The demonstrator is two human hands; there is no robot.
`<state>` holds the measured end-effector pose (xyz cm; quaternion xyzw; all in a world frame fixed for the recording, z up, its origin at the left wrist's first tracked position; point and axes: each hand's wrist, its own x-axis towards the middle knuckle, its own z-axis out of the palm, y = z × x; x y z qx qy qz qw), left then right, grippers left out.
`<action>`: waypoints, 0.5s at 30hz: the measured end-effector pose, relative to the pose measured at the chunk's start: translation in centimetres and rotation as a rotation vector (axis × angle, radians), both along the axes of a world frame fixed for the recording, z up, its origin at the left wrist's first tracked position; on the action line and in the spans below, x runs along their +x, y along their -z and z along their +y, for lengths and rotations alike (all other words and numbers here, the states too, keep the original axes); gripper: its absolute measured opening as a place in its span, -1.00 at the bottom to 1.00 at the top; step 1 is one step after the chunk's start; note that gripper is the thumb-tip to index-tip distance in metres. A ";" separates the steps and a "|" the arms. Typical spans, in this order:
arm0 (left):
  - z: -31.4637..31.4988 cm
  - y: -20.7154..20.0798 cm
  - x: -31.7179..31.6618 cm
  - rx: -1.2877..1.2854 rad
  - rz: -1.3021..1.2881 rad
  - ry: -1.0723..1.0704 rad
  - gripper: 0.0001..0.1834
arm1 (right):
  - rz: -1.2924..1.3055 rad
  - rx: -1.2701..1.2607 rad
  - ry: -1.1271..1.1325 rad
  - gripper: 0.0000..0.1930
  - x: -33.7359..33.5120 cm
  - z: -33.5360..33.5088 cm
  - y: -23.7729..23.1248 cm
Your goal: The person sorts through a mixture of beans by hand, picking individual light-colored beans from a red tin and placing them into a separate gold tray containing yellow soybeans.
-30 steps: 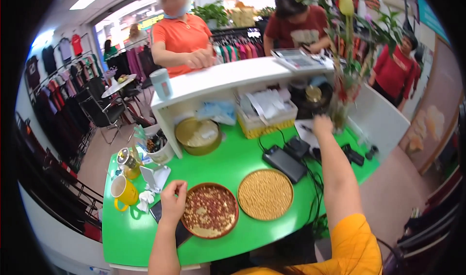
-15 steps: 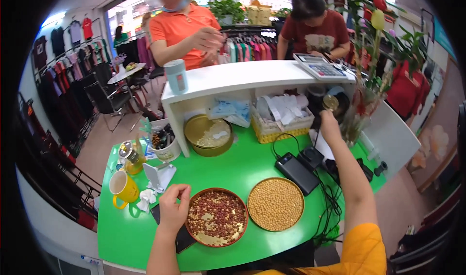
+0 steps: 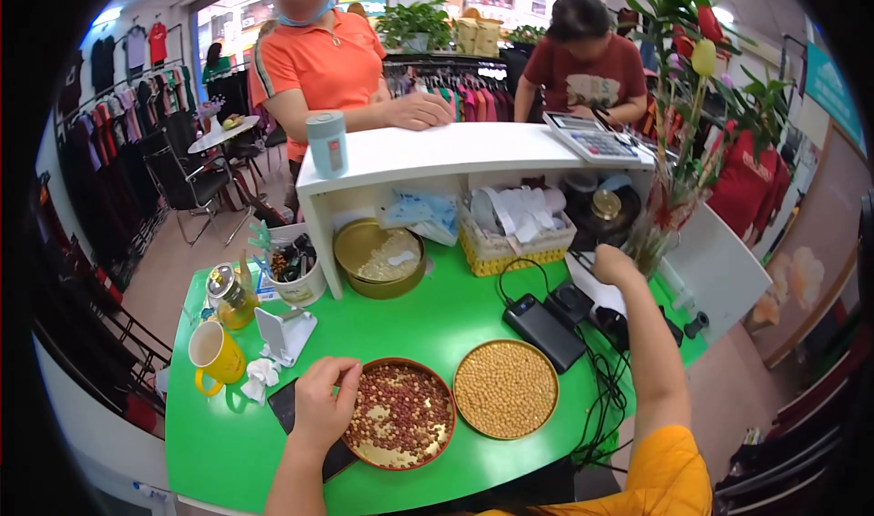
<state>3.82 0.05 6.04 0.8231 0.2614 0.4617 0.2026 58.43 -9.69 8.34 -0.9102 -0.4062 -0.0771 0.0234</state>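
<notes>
My left hand (image 3: 326,402) rests by the left rim of a round red-rimmed tin (image 3: 452,413) of reddish-brown beans, its fingers curled closed and nothing visible in them. Beside that tin sits a round gold tin (image 3: 557,396) full of pale yellow soybeans. My right arm stretches to the far right, where my right hand (image 3: 615,267) is closed over a white item (image 3: 590,279), perhaps paper. What its fingers hold, if anything, is too small to make out. A small gold disc (image 3: 606,205) stands on a dark object in the shelf just beyond that hand.
A black power bank (image 3: 543,332) and tangled cables (image 3: 596,411) lie right of the soybeans. At left stand a yellow mug (image 3: 218,354), a glass teapot (image 3: 231,298) and a phone stand (image 3: 286,336). A yellow-white basket (image 3: 517,243) fills the shelf's middle. Two people face the counter (image 3: 455,143).
My right hand has come down and nearer, away from the gold disc. The person in orange has lowered a hand to the white counter. My left hand stays by the bean tin.
</notes>
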 end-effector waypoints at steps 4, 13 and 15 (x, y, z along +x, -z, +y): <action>-0.2 -0.1 0.0 0.045 -0.007 0.034 -0.95 | 0.318 0.428 -0.531 -0.82 -4.7 -3.3 -10.7; -0.2 0.2 -0.3 0.071 -0.009 0.055 -0.94 | 0.312 1.055 -0.410 -0.80 -3.7 14.9 -17.9; -0.4 0.6 -1.2 0.062 0.003 0.047 -0.94 | 0.105 0.942 -0.393 -0.80 -4.2 16.2 -15.3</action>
